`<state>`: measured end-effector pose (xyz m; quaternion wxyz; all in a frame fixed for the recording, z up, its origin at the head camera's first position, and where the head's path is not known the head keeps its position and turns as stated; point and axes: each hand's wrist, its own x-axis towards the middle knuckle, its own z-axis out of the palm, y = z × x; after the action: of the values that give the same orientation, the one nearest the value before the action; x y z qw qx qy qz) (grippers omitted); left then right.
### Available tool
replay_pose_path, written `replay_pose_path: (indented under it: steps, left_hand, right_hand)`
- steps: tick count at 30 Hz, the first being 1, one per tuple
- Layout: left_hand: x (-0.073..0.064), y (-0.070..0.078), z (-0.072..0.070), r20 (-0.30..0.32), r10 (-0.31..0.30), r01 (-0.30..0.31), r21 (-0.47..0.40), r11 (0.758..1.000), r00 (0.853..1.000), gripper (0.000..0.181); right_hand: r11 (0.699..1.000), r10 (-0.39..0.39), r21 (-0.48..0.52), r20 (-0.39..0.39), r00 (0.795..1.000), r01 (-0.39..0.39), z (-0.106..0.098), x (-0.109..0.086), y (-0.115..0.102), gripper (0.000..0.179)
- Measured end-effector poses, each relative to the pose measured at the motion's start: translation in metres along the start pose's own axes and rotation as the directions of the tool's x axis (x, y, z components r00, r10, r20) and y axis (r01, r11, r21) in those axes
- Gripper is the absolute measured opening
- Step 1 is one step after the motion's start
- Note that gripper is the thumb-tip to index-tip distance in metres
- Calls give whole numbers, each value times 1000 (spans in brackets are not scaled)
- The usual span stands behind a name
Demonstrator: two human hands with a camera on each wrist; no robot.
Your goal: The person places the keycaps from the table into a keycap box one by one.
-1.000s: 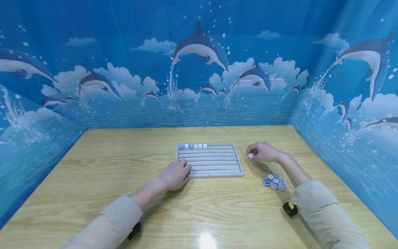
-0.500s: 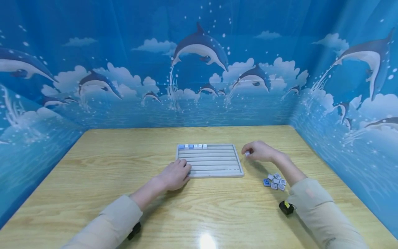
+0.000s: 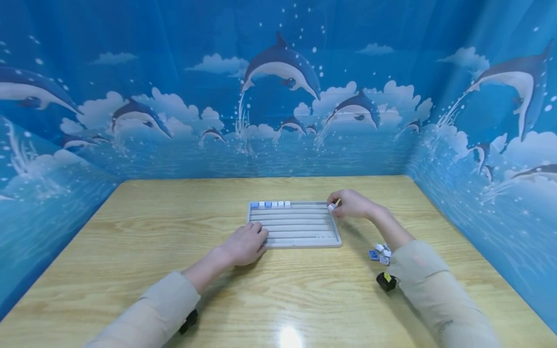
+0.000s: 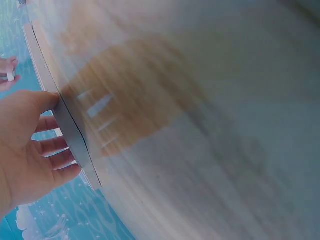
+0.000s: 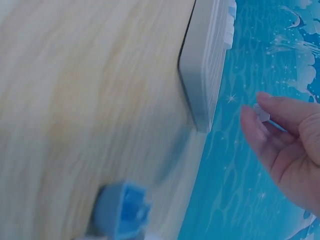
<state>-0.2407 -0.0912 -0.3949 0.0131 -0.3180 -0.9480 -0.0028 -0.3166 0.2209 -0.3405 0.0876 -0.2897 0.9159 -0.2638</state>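
A grey ridged tray point(image 3: 300, 225) lies on the table. Several blue and white keycaps point(image 3: 274, 205) stand in a line at the left of its back row. My left hand point(image 3: 246, 244) holds the tray's front left corner, thumb on the front side, as the left wrist view point(image 4: 30, 145) shows. My right hand point(image 3: 352, 204) pinches a white keycap point(image 3: 331, 207) between thumb and fingers over the tray's back right corner. In the right wrist view this keycap point(image 5: 261, 113) is held apart from the tray point(image 5: 200, 65).
Loose keycaps point(image 3: 384, 259), white ones and a blue one point(image 3: 373, 254), lie right of the tray, partly hidden by the right forearm. A blue keycap point(image 5: 122, 210) looms large in the right wrist view. A dolphin-print curtain point(image 3: 278, 140) surrounds the wooden table point(image 3: 174, 217).
My right hand has moved left and farther back with the white keycap, from beside the tray to over its back right corner. My left hand has stayed on the tray.
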Motion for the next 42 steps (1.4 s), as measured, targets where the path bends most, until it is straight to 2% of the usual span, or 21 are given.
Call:
replay_pose_path:
  steps: [2, 6, 10, 17, 21, 25, 32, 36, 42]
  left_hand:
    - [0, 0, 0, 2, -1, 1, 3, 1000, 1000, 19]
    - [-1, 0, -1, 0, 8, -8, -2, 1000, 1000, 20]
    - [-2, 0, -1, -8, 16, -16, -2, 1000, 1000, 19]
    - [-2, 1, 0, -2, 12, -12, 2, 1000, 1000, 20]
    - [-1, 0, 0, 9, 2, -2, 1, 1000, 1000, 21]
    - [-1, 0, 0, 7, 2, -2, 2, 1000, 1000, 21]
    - [-2, -1, 1, 1, 12, -12, -2, 1000, 1000, 20]
    - [-2, -1, 1, 1, 12, -12, -5, 1000, 1000, 20]
    - [-2, -1, 1, -8, 13, -13, 8, 1000, 1000, 21]
  right_hand:
    - [1000, 25, -12, -28, 999, -25, 0, 6, -2, 17]
    - [989, 132, -54, -66, 989, -135, 1, 18, -7, 15]
    - [982, 167, -71, -79, 983, -173, 1, 26, -14, 17]
    - [991, 129, -27, -100, 987, -132, 6, 40, -17, 15]
    - [989, 141, -22, -92, 986, -143, 9, 47, -19, 15]
    - [990, 119, -65, -69, 991, -123, 12, 55, -21, 17]
    - [983, 26, -181, -22, 999, -30, 24, 72, -23, 21]
    - [977, 13, -211, -10, 1000, -15, 34, 81, -24, 21]
    - [973, 39, -227, -2, 999, -38, 46, 92, -25, 15]
